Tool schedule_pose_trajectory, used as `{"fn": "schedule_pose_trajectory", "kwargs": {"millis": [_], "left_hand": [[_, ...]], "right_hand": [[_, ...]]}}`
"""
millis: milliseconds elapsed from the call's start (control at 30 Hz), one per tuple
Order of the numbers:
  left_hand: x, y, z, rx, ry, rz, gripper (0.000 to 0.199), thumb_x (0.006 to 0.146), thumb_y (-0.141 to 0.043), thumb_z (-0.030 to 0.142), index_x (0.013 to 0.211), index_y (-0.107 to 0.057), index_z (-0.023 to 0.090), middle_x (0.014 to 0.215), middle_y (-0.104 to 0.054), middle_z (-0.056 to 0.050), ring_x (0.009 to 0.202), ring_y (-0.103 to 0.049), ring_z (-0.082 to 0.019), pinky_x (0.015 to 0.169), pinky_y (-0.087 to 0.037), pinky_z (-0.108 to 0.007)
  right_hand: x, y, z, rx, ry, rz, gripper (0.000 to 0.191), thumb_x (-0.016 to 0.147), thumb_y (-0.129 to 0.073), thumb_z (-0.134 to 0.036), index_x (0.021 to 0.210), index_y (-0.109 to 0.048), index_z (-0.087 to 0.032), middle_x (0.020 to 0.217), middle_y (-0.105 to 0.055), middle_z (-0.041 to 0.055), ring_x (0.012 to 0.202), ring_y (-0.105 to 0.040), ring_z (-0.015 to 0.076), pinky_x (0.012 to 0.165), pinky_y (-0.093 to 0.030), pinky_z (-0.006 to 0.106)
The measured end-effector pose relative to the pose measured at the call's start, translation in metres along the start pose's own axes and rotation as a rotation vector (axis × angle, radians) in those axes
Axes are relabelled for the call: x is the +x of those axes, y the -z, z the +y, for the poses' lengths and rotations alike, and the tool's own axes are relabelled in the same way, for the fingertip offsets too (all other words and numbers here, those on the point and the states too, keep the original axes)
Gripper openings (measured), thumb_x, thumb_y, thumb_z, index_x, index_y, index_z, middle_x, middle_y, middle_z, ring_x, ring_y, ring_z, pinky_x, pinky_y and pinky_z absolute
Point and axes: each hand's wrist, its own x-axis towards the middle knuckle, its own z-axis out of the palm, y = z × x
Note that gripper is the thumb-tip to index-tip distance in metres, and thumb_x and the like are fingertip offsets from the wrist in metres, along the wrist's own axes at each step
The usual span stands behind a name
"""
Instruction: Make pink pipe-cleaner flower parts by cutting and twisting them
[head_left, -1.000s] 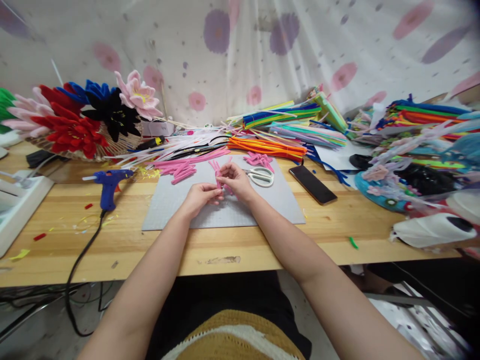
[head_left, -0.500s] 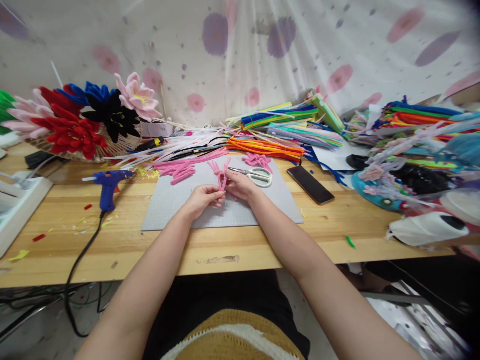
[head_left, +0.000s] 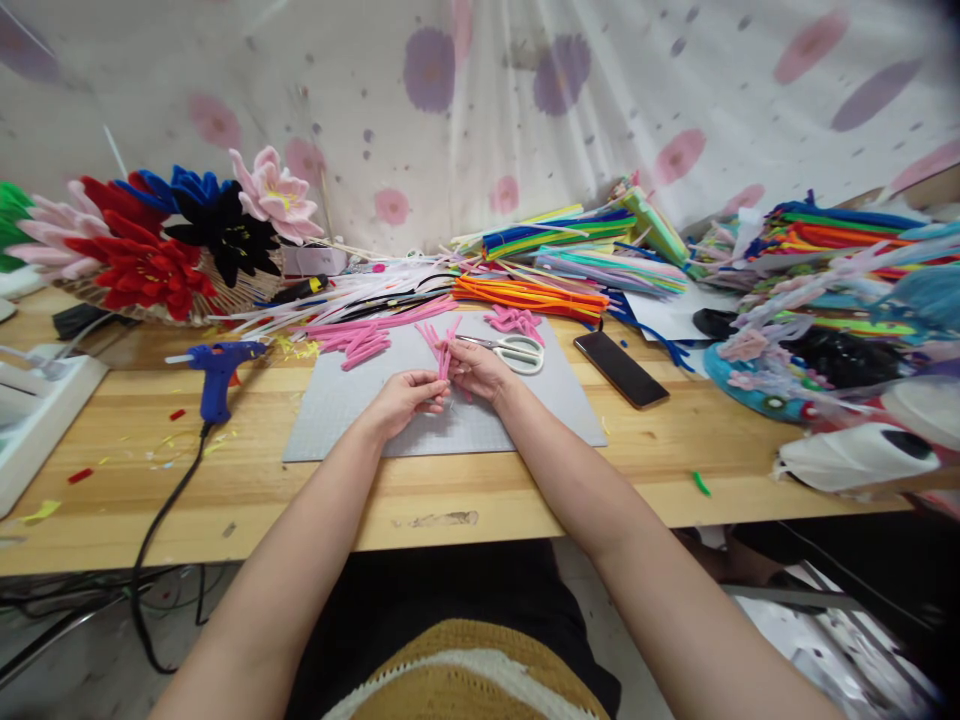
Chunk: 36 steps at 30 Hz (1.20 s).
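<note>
A bent pink pipe cleaner [head_left: 444,363] stands between my two hands above the grey cutting mat [head_left: 337,425]. Its lower end is pinched by my left hand [head_left: 412,393]. My right hand [head_left: 475,368] is closed on its right side, higher up. Loose pink pipe cleaner pieces [head_left: 360,343] lie on the mat to the left, and more pink pieces [head_left: 514,321] form a small pile at its back right. Scissors [head_left: 520,353] with pale handles rest just beyond my right hand, their blades partly behind its fingers.
A blue glue gun [head_left: 216,380] stands at the left, its cord running over the front edge. A phone [head_left: 621,368] lies right of the mat. Fuzzy flowers [head_left: 154,262] fill the back left; an orange pipe cleaner bundle [head_left: 532,296] lies behind the mat.
The open pink loop between my hands has been squeezed narrow, its sides now close together. My right fingers have shifted slightly up and left over it; my left hand stays nearly in place.
</note>
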Motion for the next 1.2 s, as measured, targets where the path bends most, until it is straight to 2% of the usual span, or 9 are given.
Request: {"fn": "schedule_pose_trajectory", "kwargs": {"millis": [233,433,600,733,900,1067,1133,1200], "left_hand": [[0.000,0.000,-0.002,0.042,0.016,-0.030,0.034,0.053,-0.080,0.033,0.072,-0.064,0.011,0.066,-0.063,-0.002,0.053,-0.055,-0.006,0.057,-0.047,-0.022],[-0.002,0.000,0.004,0.130,0.046,-0.036,0.032,0.052,-0.080,0.032,0.070,-0.063,0.011,0.064,-0.064,-0.002,0.051,-0.055,-0.008,0.058,-0.048,-0.025],[-0.003,0.001,0.005,0.083,0.037,-0.004,0.031,0.053,-0.079,0.029,0.070,-0.062,0.011,0.064,-0.064,-0.002,0.051,-0.056,-0.007,0.059,-0.048,-0.025],[-0.001,0.003,0.002,0.059,0.044,-0.033,0.029,0.056,-0.078,0.029,0.072,-0.063,0.011,0.065,-0.064,-0.001,0.051,-0.055,-0.007,0.059,-0.048,-0.024],[0.002,0.001,0.003,0.088,0.074,-0.048,0.030,0.053,-0.079,0.029,0.069,-0.063,0.011,0.064,-0.065,-0.002,0.050,-0.055,-0.007,0.057,-0.048,-0.024],[0.005,-0.004,0.007,0.105,0.063,-0.036,0.031,0.049,-0.080,0.031,0.065,-0.061,0.011,0.061,-0.064,-0.002,0.048,-0.054,-0.008,0.057,-0.048,-0.025],[0.008,-0.004,0.007,0.131,0.059,-0.001,0.030,0.050,-0.079,0.031,0.064,-0.061,0.012,0.060,-0.063,-0.002,0.048,-0.054,-0.008,0.056,-0.048,-0.025],[0.013,0.000,0.009,0.190,0.033,0.099,0.026,0.052,-0.077,0.029,0.064,-0.061,0.012,0.058,-0.063,-0.001,0.048,-0.055,-0.009,0.056,-0.048,-0.025]], "right_hand": [[0.002,-0.001,-0.002,0.061,-0.013,0.032,0.017,0.060,-0.075,-0.014,0.068,-0.060,-0.012,0.046,-0.043,-0.0080,0.040,-0.029,0.0000,0.037,-0.021,0.012],[0.001,-0.003,-0.009,0.007,-0.076,-0.030,0.017,0.062,-0.069,-0.009,0.058,-0.052,-0.012,0.043,-0.036,-0.0093,0.037,-0.022,-0.0005,0.035,-0.015,0.013],[0.000,-0.004,-0.010,-0.051,-0.067,-0.013,0.014,0.069,-0.067,-0.017,0.064,-0.054,-0.013,0.044,-0.033,-0.0088,0.038,-0.023,0.0016,0.037,-0.018,0.015],[0.000,-0.002,-0.009,-0.064,-0.038,0.003,0.012,0.068,-0.066,-0.017,0.063,-0.056,-0.013,0.044,-0.037,-0.0077,0.038,-0.023,0.0021,0.038,-0.018,0.018],[0.000,-0.007,-0.008,-0.018,0.027,0.077,0.015,0.060,-0.064,-0.010,0.054,-0.050,-0.014,0.040,-0.034,-0.0085,0.037,-0.020,0.0018,0.038,-0.016,0.018],[0.005,-0.013,-0.007,-0.045,0.077,0.227,0.015,0.054,-0.063,-0.010,0.054,-0.048,-0.015,0.046,-0.042,-0.0071,0.040,-0.025,0.0017,0.040,-0.016,0.018],[0.008,-0.012,-0.006,-0.122,0.101,0.264,0.018,0.054,-0.065,-0.014,0.054,-0.047,-0.015,0.048,-0.044,-0.0069,0.041,-0.027,0.0020,0.042,-0.018,0.019],[0.011,-0.009,-0.005,-0.249,0.142,0.287,0.020,0.056,-0.067,-0.023,0.057,-0.049,-0.016,0.051,-0.045,-0.0068,0.043,-0.028,0.0028,0.044,-0.020,0.020]]}}
